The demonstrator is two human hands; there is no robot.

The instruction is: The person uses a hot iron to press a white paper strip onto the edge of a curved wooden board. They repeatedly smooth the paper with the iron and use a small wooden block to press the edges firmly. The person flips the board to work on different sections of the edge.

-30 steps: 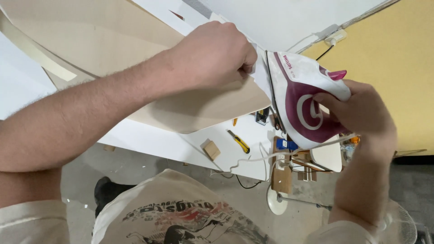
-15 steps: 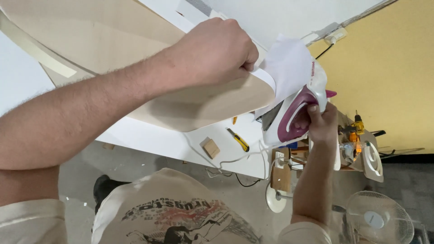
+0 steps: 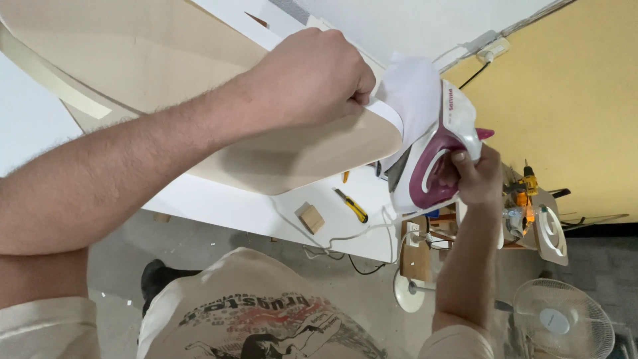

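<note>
So here my left hand is fisted up at the rim of a big rounded wooden panel, fingers together and pinching the white edge strip that runs along the curve. My right hand is wrapped around the handle of a white and magenta clothes iron, fingers clamped tight on it. The iron is tipped on its side with its flat face pushed against the panel's right end, and a white cloth sits between the iron's nose and the strip, just right of my left knuckles.

Lower down, the white table carries a few bits: a small wooden block near the middle, a yellow utility knife just to the right of it, and the iron's white cord trailing across. Further right there's a cluttered little stand with a yellow drill on it, and a white fan on the floor at the bottom right. My printed T-shirt fills the bottom middle.
</note>
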